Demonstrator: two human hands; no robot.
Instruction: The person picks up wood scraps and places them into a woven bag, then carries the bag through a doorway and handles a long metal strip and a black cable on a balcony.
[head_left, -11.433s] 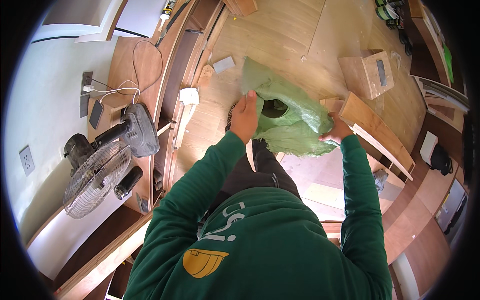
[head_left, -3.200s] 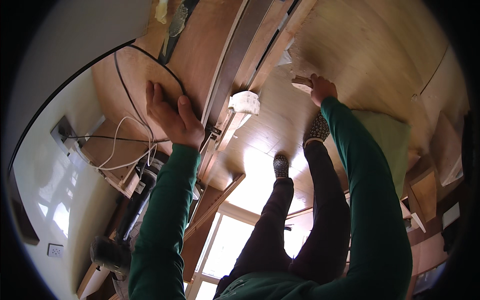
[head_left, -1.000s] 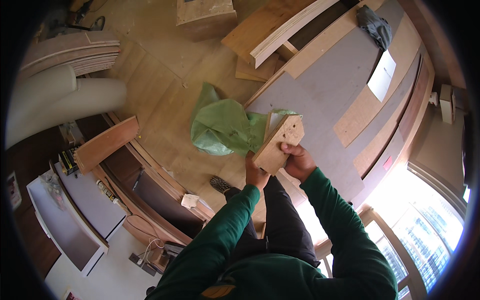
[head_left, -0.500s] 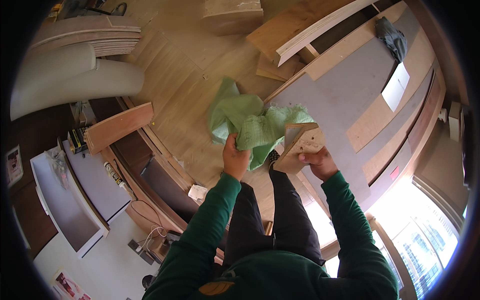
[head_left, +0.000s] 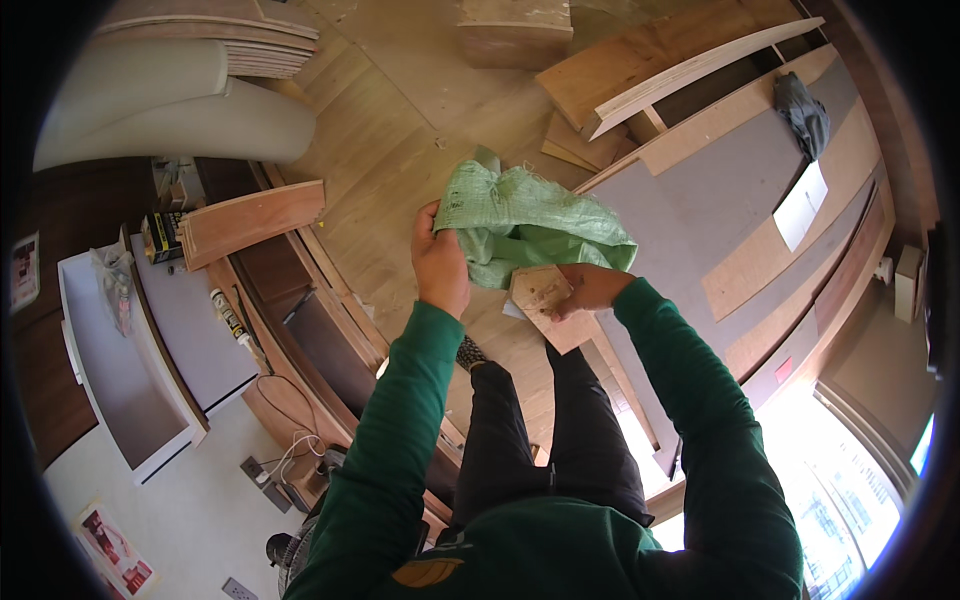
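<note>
We pinch green sack (head_left: 530, 203) by edge in left grip (head_left: 442, 265), so its mouth seems to gape; right grip (head_left: 597, 288) holds wooden offcut (head_left: 538, 290) from one side, at sack's near edge, both over floor (head_left: 375, 125).

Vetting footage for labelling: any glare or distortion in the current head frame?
Head view: window at lower right partly blown out; head view: white open box at left bowed, picture corners black; head view: left hand, right hand and green sack look reasonably clear.
</note>
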